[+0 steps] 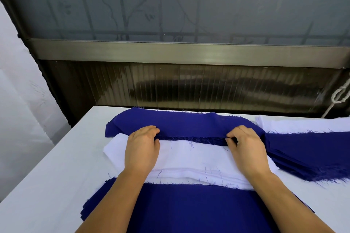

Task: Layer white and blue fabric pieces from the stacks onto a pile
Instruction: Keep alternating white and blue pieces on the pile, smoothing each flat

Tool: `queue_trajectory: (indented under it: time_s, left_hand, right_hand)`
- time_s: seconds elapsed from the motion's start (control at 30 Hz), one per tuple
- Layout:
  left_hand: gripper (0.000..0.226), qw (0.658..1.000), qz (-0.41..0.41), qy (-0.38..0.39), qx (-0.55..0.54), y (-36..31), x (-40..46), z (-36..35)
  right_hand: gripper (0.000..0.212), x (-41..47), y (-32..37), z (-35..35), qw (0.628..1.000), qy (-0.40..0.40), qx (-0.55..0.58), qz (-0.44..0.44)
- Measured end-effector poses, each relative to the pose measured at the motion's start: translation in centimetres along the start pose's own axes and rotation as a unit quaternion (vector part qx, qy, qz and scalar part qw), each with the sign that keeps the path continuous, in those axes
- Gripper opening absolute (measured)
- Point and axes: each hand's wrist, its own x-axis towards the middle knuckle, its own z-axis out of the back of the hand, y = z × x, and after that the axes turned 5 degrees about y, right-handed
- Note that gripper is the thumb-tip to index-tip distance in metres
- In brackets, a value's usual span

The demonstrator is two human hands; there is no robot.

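Blue frayed-edged fabric piece (181, 125) lies across far side of white table (56, 166), near edge folded over. Left hand (142, 149) grips that edge, fingers curled on it; right hand (246, 147) pinches same edge between thumb and fingertips. Both hands rest on white fabric pile (195, 159) directly beneath. Blue fabric stack (189, 208) sits nearest camera, under forearms. Second blue stack (310, 155) fans out at right, white fabric stack (295, 125) behind it.
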Motion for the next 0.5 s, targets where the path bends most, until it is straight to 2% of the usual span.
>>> queue_trajectory:
  time_s: [0.13, 0.3, 0.5]
  left_hand:
    - [0.036, 1.000, 0.000, 0.005, 0.000, 0.00, 0.04, 0.00]
    - [0.036, 1.000, 0.002, 0.005, -0.003, 0.02, 0.01, -0.01]
    - [0.037, 1.000, 0.004, 0.005, 0.001, 0.02, -0.05, 0.00]
  right_hand:
    - [0.018, -0.05, -0.04, 0.06, 1.000, 0.005, 0.030, -0.002]
    - [0.011, -0.24, 0.01, 0.12, 0.998, 0.020, 0.047, 0.037]
    - [0.018, -0.21, -0.02, 0.19, 0.999, -0.004, 0.046, 0.004]
